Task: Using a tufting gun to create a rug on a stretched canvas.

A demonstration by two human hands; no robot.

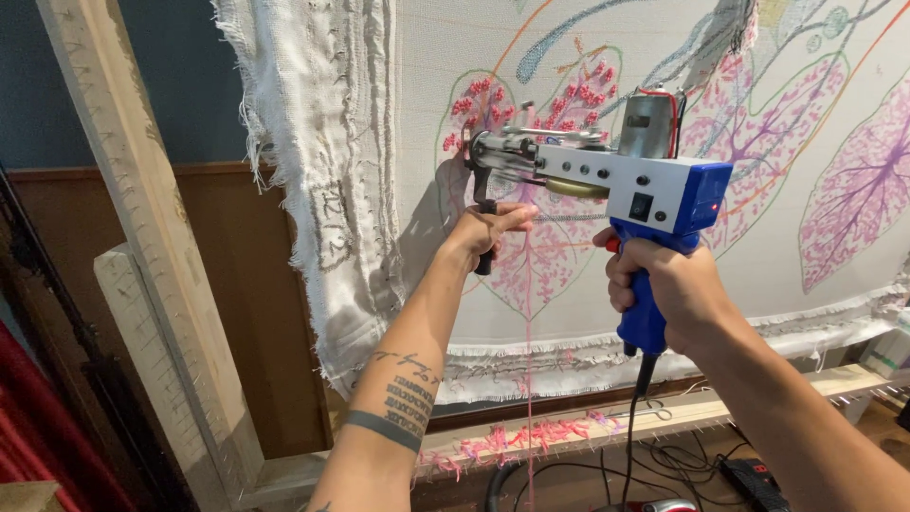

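A white and blue tufting gun (607,175) is pressed with its needle end against a stretched white cloth (607,57) drawn with pink and purple leaf shapes. My right hand (664,289) grips the gun's blue rear handle. My left hand (485,232) holds the black front handle under the needle end. Small pink tufts (493,104) dot the leaf outline right at the needle. A strand of pink yarn (528,379) hangs down below the gun.
A wooden frame (142,246) holds the cloth, with a post at the left and a lower rail (682,412) strewn with pink yarn scraps. Frayed cloth edges (322,171) hang at the left. Black cables (664,460) trail on the floor below.
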